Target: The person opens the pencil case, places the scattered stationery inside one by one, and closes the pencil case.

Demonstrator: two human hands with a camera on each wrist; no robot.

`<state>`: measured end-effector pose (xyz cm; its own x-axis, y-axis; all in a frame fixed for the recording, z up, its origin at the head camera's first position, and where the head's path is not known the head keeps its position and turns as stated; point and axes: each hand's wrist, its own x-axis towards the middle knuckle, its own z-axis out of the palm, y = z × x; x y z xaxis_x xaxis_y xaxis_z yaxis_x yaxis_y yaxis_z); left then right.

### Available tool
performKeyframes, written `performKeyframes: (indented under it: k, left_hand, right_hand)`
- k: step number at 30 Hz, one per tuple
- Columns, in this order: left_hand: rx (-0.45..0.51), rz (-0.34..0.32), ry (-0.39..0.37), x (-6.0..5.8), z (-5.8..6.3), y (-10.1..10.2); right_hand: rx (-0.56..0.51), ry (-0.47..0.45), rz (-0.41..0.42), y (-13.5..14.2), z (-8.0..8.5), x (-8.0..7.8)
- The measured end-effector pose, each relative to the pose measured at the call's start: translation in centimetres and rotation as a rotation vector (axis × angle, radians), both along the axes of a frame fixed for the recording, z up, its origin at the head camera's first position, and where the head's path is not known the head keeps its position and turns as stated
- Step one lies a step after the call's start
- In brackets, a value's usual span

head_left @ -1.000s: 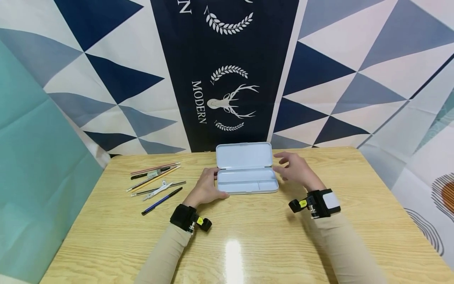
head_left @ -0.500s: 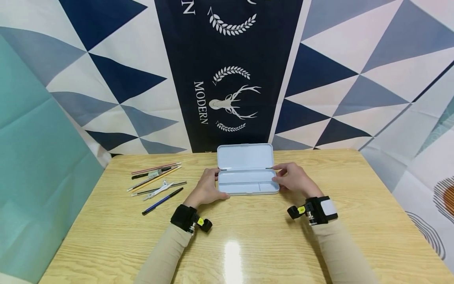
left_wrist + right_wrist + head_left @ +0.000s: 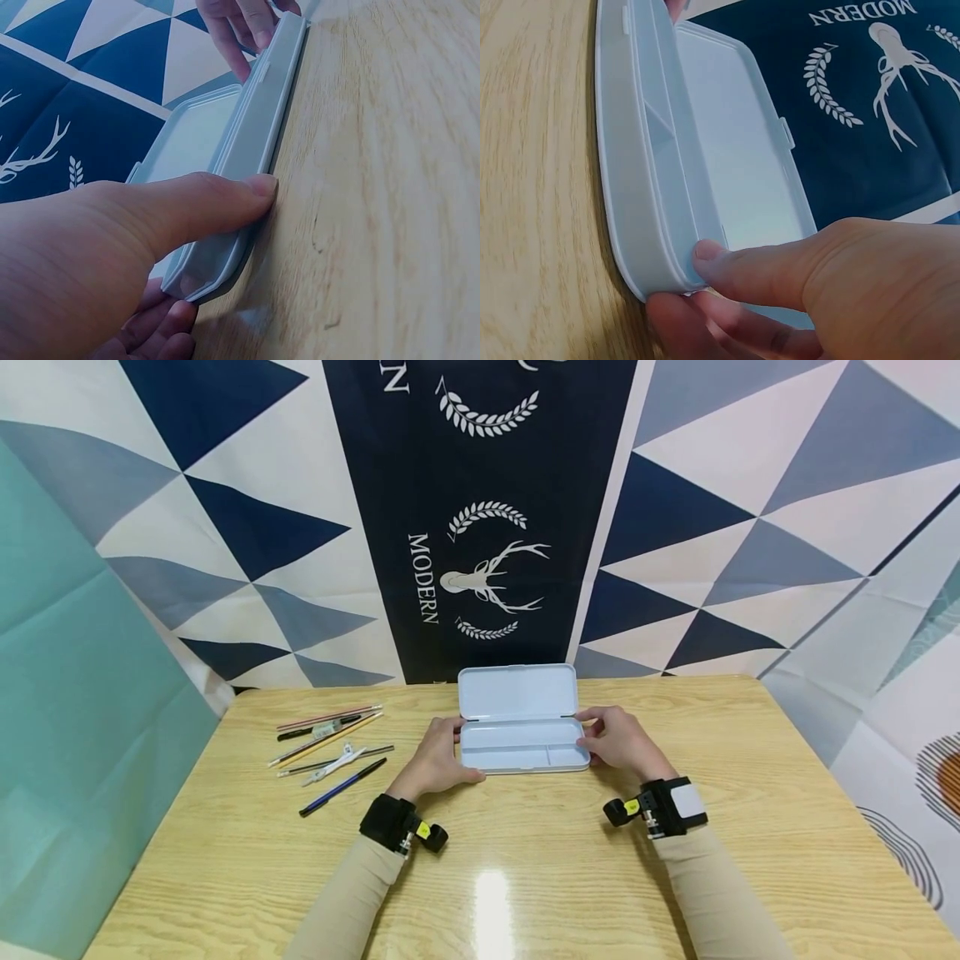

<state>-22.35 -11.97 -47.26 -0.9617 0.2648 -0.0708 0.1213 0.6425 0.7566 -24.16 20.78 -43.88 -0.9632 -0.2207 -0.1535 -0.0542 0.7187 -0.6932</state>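
A pale blue pencil case (image 3: 517, 735) lies on the table at the back with its lid (image 3: 517, 692) raised. Its tray has a long divider and a short cross divider, and nothing lies in it. My left hand (image 3: 433, 763) grips the left end; in the left wrist view the thumb (image 3: 217, 204) presses the front wall and the fingers reach round the end. At the other end my right hand (image 3: 621, 742) pinches the wall, its thumb (image 3: 742, 270) over the rim and its fingers outside, low against the case.
Left of the case lie several pencils (image 3: 330, 739), a black pen (image 3: 300, 733), a white compass-like tool (image 3: 337, 765) and a blue pen (image 3: 342, 787). A patterned cloth (image 3: 480, 527) hangs directly behind the wooden table (image 3: 555, 868).
My right hand has come in from just beside the case and taken hold of its right end. The left hand and the case stay about where they were.
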Motion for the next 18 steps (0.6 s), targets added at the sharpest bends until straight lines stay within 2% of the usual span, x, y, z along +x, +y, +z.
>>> performKeyframes:
  k: [8, 18]
  left_hand:
    - [-0.015, -0.002, 0.0, 0.06, 0.13, 0.07]
    - [-0.016, -0.012, 0.01, 0.18, 0.09, -0.06]
  right_hand:
    - [-0.03, -0.019, -0.022, 0.19, -0.19, -0.05]
    - [-0.128, -0.114, -0.053, 0.62, -0.55, -0.22]
